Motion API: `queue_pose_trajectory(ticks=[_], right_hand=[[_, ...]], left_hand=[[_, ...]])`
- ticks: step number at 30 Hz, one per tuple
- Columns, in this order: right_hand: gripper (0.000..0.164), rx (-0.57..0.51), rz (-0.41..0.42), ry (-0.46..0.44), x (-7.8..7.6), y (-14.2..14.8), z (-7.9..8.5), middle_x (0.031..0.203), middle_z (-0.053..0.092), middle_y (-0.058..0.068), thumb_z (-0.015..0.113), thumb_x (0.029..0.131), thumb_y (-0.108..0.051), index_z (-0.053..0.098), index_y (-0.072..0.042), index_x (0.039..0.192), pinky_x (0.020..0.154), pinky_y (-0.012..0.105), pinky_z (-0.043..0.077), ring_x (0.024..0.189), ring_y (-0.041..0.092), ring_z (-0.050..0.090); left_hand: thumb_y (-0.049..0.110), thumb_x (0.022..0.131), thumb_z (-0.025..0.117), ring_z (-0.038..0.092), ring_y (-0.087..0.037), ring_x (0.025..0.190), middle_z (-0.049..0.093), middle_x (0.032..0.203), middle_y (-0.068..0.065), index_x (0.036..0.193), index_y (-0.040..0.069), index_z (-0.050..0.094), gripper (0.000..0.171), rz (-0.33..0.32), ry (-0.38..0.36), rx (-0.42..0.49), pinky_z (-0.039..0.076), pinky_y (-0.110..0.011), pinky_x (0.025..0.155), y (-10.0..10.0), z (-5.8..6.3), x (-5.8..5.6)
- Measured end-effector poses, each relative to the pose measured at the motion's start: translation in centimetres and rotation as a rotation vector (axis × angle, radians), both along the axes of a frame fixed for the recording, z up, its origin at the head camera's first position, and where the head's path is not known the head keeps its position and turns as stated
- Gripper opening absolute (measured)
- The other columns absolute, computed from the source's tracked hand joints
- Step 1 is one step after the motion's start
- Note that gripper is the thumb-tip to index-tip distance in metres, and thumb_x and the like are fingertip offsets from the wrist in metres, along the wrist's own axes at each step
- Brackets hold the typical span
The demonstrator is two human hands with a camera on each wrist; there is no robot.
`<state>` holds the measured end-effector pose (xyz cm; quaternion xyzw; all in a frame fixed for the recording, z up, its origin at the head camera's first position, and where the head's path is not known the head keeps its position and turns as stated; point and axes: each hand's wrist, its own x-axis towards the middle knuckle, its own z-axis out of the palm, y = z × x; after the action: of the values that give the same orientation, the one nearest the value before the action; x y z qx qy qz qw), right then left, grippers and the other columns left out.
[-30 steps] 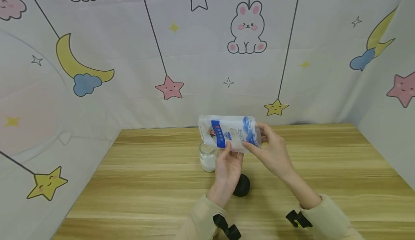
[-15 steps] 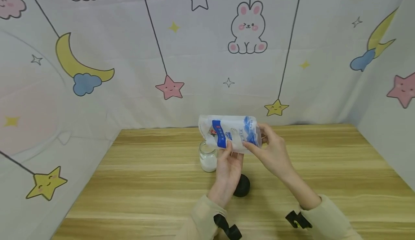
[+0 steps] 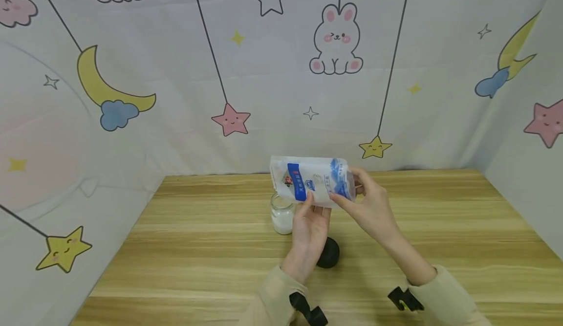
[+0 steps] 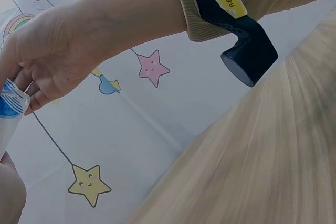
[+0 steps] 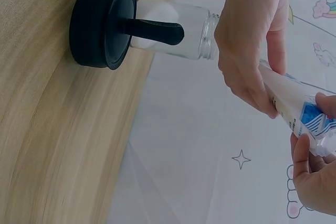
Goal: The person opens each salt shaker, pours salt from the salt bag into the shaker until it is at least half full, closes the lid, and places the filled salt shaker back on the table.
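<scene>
A white and blue plastic pouch (image 3: pixel 316 179) lies sideways in the air, its left end over the mouth of a glass jar (image 3: pixel 282 221). White contents fill the lower part of the jar. My left hand (image 3: pixel 309 230) holds the pouch from below, thumb on the front and fingers behind. At the pouch's right end, my right hand (image 3: pixel 371 206) pinches the base between thumb and fingers. In the right wrist view, the left hand (image 5: pixel 252 40) grips the pouch (image 5: pixel 291 95) near its narrower end. The left wrist view catches the right hand (image 4: pixel 47 56) on the pouch's blue end.
A round black lid (image 5: pixel 100 24) with a short rod (image 5: pixel 155 31) sticking out sits on the wooden table (image 3: pixel 198 257), partly behind the left forearm in the head view. A printed cloth (image 3: pixel 272 72) hangs behind the table and along its sides.
</scene>
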<state>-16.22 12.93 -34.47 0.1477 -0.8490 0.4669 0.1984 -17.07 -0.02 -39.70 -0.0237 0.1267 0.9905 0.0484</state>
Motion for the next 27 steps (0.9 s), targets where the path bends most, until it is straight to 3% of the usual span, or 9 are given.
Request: queue_pose_trajectory(ticks=[15,27], right_hand=[[0.051,0.002,0.015,0.016,-0.31,0.08,0.09,0.101,0.068,0.008,0.077,0.081,-0.013,0.055,-0.009,0.126,0.073,0.022,0.049,0.085,0.016,0.057],[0.046,-0.01,0.021,0.058,-0.52,0.06,0.18,0.098,0.069,0.01,0.077,0.081,-0.01,0.057,-0.007,0.122,0.065,0.018,0.047,0.08,0.016,0.056]], left_hand=[[0.008,0.098,0.05,0.062,-0.014,0.111,0.061,0.122,-0.003,0.136,0.016,0.039,0.04,-0.01,0.034,0.036,0.047,-0.029,0.105,-0.06,-0.17,-0.13],[0.007,0.1,0.046,0.064,-0.013,0.108,0.063,0.118,-0.004,0.133,0.013,0.042,0.034,-0.017,0.043,0.052,0.048,-0.028,0.103,0.11,-0.1,-0.41]])
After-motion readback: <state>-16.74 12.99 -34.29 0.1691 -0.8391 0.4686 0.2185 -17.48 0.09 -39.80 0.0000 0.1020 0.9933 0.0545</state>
